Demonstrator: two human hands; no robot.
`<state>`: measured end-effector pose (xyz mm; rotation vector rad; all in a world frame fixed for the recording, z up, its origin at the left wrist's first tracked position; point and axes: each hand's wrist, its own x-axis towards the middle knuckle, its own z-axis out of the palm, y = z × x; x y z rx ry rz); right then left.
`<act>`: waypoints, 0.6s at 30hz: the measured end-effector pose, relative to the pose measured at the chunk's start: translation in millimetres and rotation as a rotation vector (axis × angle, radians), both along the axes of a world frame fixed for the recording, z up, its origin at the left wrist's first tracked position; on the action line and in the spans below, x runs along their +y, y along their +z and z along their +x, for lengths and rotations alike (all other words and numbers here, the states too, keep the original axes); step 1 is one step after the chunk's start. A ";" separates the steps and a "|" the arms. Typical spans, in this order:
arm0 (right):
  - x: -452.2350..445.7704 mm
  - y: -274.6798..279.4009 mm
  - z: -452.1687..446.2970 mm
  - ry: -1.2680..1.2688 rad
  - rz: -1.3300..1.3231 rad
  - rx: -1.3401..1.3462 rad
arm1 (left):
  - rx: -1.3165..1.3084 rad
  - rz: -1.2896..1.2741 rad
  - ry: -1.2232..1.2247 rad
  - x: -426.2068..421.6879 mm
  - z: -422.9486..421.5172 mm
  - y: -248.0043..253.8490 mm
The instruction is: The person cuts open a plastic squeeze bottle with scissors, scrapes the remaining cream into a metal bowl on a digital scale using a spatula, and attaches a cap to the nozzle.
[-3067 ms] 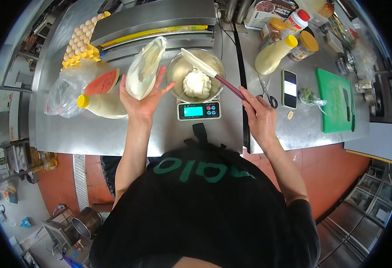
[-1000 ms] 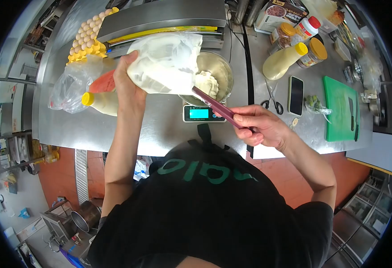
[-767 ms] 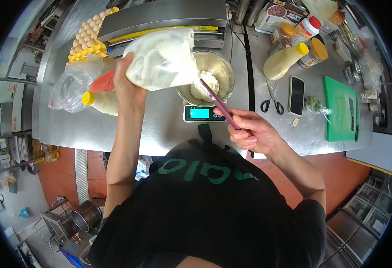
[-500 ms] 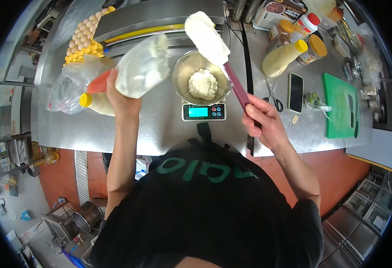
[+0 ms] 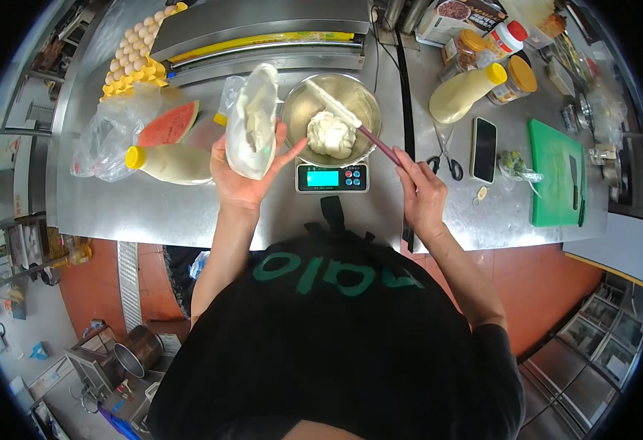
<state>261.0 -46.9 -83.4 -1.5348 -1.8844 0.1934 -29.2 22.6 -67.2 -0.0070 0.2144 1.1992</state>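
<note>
My left hand [image 5: 237, 183] grips a translucent plastic tub [image 5: 255, 121], tipped on its side with its mouth toward the bowl; white cream coats its inside. The fingers of my right hand [image 5: 422, 192] are closed round the purple handle of a spatula [image 5: 369, 135]. Its cream-coated blade is over the metal bowl [image 5: 293, 99], seen edge-on; whether it touches the bowl I cannot tell. Inside the bowl sits a heap of white cream [image 5: 331, 135]. Under the bowl is a digital scale [image 5: 332, 178] with a lit display, its digits unreadable.
To the left lie a yellow-capped bottle [image 5: 171, 163], a watermelon piece [image 5: 169, 125], a plastic bag [image 5: 108, 139] and eggs [image 5: 139, 50]. A wrap dispenser [image 5: 262, 33] stands behind. On the right are scissors [image 5: 448, 154], a phone [image 5: 485, 150] and a green cutting board [image 5: 549, 176].
The spatula has come down from above the bowl's far rim to over the bowl, its blade swinging left and turning edge-on. The tub has turned and moved right, toward the bowl.
</note>
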 end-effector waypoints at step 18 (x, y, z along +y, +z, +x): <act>9.7 64.5 15.8 0.023 0.034 -0.024 | 0.101 -0.086 0.037 1.2 0.6 7.5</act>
